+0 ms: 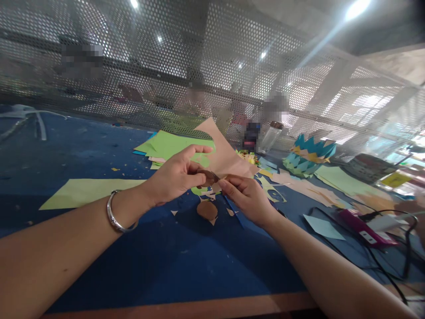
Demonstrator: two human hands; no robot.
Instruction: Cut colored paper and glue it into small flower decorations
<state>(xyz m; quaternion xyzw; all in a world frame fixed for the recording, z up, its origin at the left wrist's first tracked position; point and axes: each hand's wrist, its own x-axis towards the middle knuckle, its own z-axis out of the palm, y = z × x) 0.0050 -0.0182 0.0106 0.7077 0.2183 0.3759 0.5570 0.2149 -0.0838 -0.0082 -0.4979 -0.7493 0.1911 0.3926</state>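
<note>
Lamp glaring above us, upper right, streak trailing down-left; far right washed out; perforated screen hazy; soft shadows across dim worktop; edges stretched, blurry

Left wrist: one silver bangle, polished metal, narrow rounded band, loose fit, bright highlights; surface detail too small to read. Left forearm: bare, one small spot. Right forearm: bare to edge of view. Left hand, right hand: ungloved.
</note>
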